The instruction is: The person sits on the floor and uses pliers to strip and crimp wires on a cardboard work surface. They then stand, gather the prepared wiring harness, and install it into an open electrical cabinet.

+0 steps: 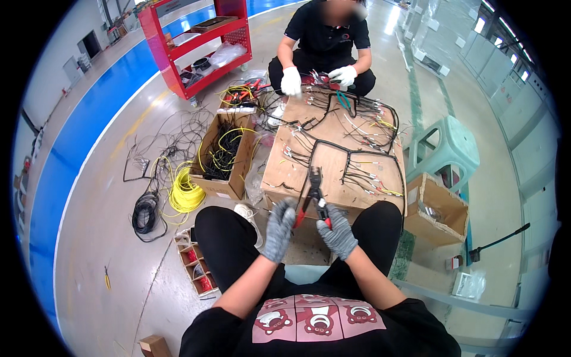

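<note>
The person's left hand (278, 231) and right hand (338, 237), both in grey gloves, were each closed round one grip of some red-handled pliers (315, 189). The handles stood spread apart, and a hand on either side seemed to keep the tool steady, with its head pointing away over the near edge of the wooden worktop (288, 178). I could not tell whether anything sat between the tool's jaws; that part was too small.

Beyond the tool, a black wire harness (331, 144) lay spread across the top, its branches fanned out, probably so that each loose end could be reached. At the far side crouched a co-worker (324, 44) in white gloves, near teal-handled pliers (344, 100).

To the left stood a carton of black wires (217, 187), with a yellow coil (185, 193) and a black coil (145, 215) on the floor beside it, and a red cart (156, 53) farther off. On the right, a brown carton (429, 229) and a pale green stool (453, 146) crowded the worktop, hampering access from that side.
</note>
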A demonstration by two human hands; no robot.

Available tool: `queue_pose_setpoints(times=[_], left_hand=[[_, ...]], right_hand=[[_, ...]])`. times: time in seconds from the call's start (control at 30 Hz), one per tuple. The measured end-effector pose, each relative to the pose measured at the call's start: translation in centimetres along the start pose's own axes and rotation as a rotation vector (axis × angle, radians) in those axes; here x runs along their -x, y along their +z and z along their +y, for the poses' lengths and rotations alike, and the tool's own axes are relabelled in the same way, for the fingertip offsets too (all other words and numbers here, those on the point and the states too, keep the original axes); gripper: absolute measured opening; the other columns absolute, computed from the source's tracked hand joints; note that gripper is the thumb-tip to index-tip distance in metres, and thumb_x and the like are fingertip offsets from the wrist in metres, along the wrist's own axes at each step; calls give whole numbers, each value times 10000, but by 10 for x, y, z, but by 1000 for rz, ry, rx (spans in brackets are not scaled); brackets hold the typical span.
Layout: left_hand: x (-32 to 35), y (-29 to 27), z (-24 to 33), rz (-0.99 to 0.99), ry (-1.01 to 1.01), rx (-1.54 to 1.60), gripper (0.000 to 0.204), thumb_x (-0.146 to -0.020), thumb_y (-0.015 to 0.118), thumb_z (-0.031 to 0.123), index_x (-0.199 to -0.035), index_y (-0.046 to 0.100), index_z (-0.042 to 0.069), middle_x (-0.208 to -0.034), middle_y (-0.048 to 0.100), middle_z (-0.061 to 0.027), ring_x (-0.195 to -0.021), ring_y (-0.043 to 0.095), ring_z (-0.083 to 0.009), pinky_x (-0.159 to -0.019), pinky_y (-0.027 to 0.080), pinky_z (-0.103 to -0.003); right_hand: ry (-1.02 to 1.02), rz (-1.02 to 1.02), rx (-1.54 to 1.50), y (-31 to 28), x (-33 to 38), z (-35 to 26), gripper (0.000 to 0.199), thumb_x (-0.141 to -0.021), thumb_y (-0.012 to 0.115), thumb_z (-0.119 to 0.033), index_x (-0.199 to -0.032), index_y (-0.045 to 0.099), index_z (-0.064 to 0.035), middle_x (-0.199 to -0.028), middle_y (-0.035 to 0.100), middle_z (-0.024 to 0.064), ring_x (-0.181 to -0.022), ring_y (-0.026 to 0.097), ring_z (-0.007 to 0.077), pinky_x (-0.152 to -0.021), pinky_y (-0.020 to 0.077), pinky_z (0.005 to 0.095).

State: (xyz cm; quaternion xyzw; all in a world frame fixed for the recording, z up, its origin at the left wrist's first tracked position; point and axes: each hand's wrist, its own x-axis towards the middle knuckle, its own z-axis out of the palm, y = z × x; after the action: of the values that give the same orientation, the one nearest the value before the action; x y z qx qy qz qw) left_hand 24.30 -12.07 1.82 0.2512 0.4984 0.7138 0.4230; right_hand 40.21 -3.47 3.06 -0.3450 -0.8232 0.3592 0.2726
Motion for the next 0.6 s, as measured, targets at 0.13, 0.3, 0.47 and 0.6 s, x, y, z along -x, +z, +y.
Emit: queue_pose_setpoints(times=[0.13,0.3,0.47,0.6], left_hand=[[23,10,18,-107,190,5,689,-854,606,451,-1349,342,51,-1247,434,-49,-1148,403,-158,-1001,306,-307],[18,0,32,-50,159,193,580,-834,657,357,-1273,403,78,-1159,503,-38,-1047,482,-116,-899,417,-281],[43,-7,81,55,160,413,279,-966,442,218,-1174,492,40,-1094,549,-43,-1024,519,-133,-934,407,-294],[32,-45,125,43,366,715,252,-947,488,253,-1106,538,64,-1041,603,-62,-1037,561,-177,-937,424,-331]], right_hand=[[-185,-65,79,-7,-2,-64,354,-798,593,-140,-1123,507,-27,-896,571,195,-763,591,365,-671,486,400],[-311,-230,49,11,2,-106,484,-784,576,-172,-1223,464,-2,-1089,569,241,-966,578,372,-847,478,408],[-408,-335,-99,24,3,-133,599,-783,599,-150,-1306,387,54,-1234,496,242,-1120,511,371,-984,393,403],[-438,-318,-166,12,18,-127,572,-799,661,-217,-1279,455,17,-1168,561,162,-974,581,269,-855,466,358]])
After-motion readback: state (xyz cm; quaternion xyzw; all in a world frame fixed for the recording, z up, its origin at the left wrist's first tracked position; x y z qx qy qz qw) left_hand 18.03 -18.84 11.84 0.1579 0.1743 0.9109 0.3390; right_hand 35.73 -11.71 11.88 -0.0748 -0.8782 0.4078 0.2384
